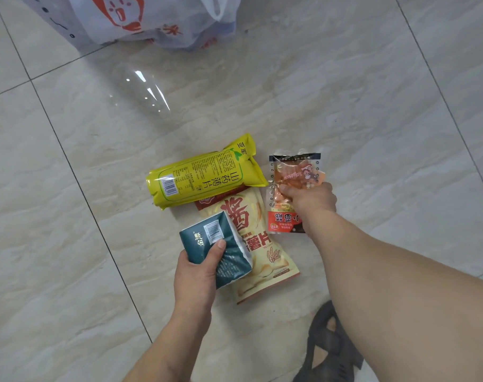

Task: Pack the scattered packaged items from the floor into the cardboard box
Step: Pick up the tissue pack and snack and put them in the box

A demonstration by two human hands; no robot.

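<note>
Several snack packets lie together on the tiled floor. My left hand (196, 274) grips a dark green packet (221, 249), held just above a cream chip bag with red characters (262, 260). A yellow tube-shaped packet (204, 175) lies flat behind them, touching the chip bag's top. My right hand (309, 199) is closed on a clear orange-red sausage packet (292, 172) to the right of the yellow one. No cardboard box is in view.
A white plastic shopping bag with red print (141, 20) sits at the top. A clear plastic sheet (146, 92) lies on the tiles between it and the packets. My dark sandal (328, 346) stands at the bottom right.
</note>
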